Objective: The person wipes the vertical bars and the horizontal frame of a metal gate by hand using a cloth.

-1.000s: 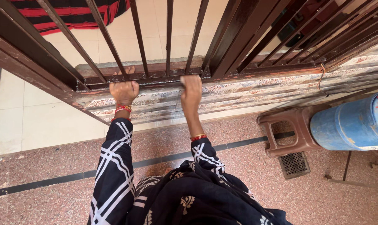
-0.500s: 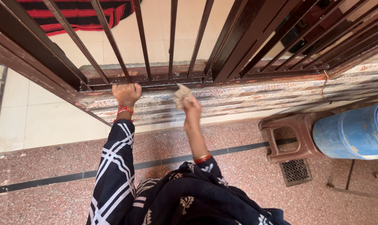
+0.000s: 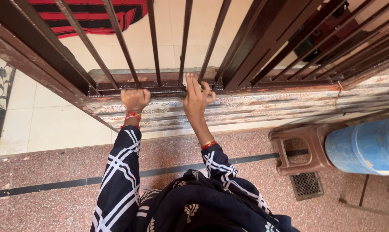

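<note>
Grille point(image 3: 168, 38) of dark brown metal bars fills the top of the head view, rising from a bottom rail point(image 3: 160, 89) that runs across the frame above a worn, patterned sill point(image 3: 254, 103). Left hand point(image 3: 135, 99) is curled tight around that rail, fingers wrapped over it, red bangles at the wrist. Right hand point(image 3: 196, 96) rests on the same rail just beside the left, its fingers point(image 3: 190, 81) stretched upward and partly spread against the base of the bars; whether it holds anything under the palm cannot be told. Both arms wear dark sleeves with white crossed lines, and dark printed cloth hangs below them. Speckled pink floor point(image 3: 53, 202) with a black strip lies underneath. To the right a brown plastic stool point(image 3: 304, 148) lies on its side, touching a blue drum point(image 3: 366, 146). A floor drain point(image 3: 307, 184) sits just below the stool. Beyond the bars, red-and-black striped cloth point(image 3: 87, 17) lies on pale tiles.
</note>
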